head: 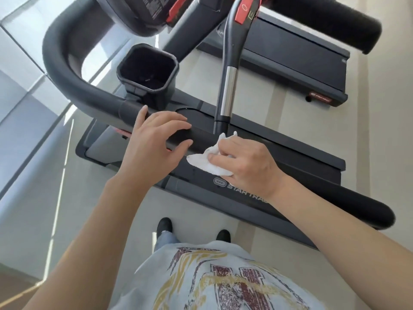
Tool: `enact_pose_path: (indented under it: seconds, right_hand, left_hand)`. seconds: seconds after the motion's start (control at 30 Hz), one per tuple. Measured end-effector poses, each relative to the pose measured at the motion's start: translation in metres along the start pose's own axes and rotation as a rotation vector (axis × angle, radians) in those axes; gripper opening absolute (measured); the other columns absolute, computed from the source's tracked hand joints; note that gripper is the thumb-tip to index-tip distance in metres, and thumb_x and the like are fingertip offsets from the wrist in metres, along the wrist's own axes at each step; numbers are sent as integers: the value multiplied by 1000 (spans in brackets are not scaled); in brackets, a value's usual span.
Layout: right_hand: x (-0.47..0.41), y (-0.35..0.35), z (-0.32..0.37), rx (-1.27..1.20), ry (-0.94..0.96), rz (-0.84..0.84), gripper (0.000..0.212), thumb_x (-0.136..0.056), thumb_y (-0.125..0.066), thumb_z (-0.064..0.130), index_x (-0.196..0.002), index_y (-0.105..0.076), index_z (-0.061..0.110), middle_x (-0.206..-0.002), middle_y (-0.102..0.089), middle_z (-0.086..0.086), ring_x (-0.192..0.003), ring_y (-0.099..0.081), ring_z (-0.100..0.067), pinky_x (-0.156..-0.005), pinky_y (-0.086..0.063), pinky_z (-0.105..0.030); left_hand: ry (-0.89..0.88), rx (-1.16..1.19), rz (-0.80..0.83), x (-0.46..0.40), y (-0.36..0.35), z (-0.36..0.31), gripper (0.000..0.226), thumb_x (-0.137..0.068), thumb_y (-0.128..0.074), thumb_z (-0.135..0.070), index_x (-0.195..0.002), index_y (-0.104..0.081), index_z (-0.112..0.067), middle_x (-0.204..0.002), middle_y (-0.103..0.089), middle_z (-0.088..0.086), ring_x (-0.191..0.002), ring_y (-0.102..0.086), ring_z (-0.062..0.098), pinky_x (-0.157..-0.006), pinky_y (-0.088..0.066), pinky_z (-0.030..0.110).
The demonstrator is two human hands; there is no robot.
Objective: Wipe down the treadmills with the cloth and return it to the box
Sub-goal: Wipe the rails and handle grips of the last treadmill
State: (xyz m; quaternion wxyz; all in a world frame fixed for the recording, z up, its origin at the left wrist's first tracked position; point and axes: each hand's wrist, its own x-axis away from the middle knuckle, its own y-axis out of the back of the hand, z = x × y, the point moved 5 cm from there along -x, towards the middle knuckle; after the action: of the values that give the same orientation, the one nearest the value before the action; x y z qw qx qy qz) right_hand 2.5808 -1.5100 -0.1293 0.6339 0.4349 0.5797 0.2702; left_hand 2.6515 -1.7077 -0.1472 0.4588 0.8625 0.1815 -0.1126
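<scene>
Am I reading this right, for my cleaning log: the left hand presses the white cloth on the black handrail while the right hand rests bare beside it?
Not quite: the hands are swapped. In the head view the right hand presses the white cloth on the black handrail, while the left hand rests bare beside it.

Person seen from above: bare forearms, printed tee, jeans, dark shoes.

Pale grey-blue cotton T-shirt with cracked maroon block lettering and faded yellow graphic across the front. Light blue denim jeans, frayed hem over the left foot. Black rounded-toe shoes. No sleeves reach the forearms; wrists unadorned.
</scene>
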Motion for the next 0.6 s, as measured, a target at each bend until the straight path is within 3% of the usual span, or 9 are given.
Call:
enact_pose_path:
  seconds: [0.23,0.4,0.47,0.6]
  right_hand:
    - [54,35,-33,-100,-81,-15,18,-92,-64,5,-85,-76,16,-75,-51,-3,-61,-39,-24,-51,-41,-32]
    - [91,52,-66,-291,-283,129,4,-86,-76,21,-90,-74,19,-79,-53,4,-66,-51,-21,-51,-46,-36]
    - [111,63,-83,-349,-395,163,18,-85,-78,36,-89,-71,20,-81,-52,6,-65,-51,-20,-52,-47,-35]
    - [163,93,-115,-347,-512,238,40,-83,-63,59,-86,-59,20,-82,-50,7,-65,-49,-19,-56,-48,-35]
  left_hand:
    - [24,5,18,3,-43,-64,24,-91,-81,-31,-113,-77,-21,-122,-72,-10,-119,-65,15,-128,-20,56]
    - [67,-7,12,5,-75,-105,23,-94,-75,-39,-111,-78,-23,-120,-73,-11,-118,-65,14,-127,-19,56]
    - [80,-30,-11,6,-87,-120,22,-96,-71,-39,-110,-78,-24,-117,-74,-11,-116,-65,14,-127,-19,57]
    - [115,-84,-49,8,-110,-147,17,-101,-63,-34,-108,-77,-27,-112,-74,-13,-116,-64,13,-126,-18,59]
